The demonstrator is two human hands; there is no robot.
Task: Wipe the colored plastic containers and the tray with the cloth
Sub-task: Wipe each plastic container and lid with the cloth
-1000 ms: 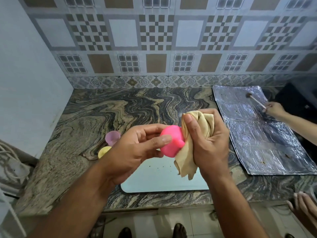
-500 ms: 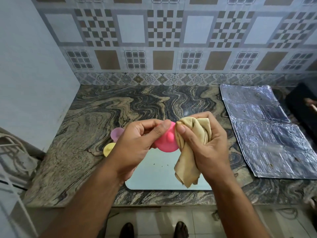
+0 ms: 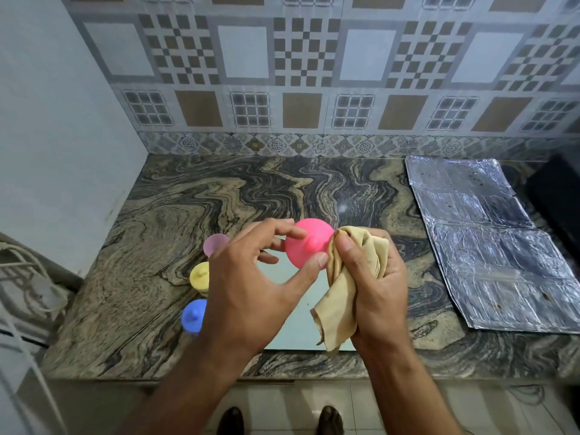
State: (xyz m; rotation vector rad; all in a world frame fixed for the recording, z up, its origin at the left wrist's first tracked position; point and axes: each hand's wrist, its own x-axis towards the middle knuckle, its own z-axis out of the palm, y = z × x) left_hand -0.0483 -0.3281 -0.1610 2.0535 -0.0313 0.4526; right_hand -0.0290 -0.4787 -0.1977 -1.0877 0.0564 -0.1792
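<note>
1. Now, left hand pinches pink container between thumb and fingertips above the pale tray; contents not visible.
2. Right hand fisted around beige cloth, touching pink container at 3 o'clock.
3. Purple container, yellow container, blue container on marble counter, 9 o'clock of tray.
4. Foil sheet at 3 o'clock; tiled wall at 12.

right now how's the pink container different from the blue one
The pink container is held up in the left hand, above the counter; the blue container stands on the counter. The pink one is tipped so its knobbed face points at the camera, with the cloth against its edge; the blue one sits knob up with no cloth on it. Both are bright plastic with a small centre knob.
</note>
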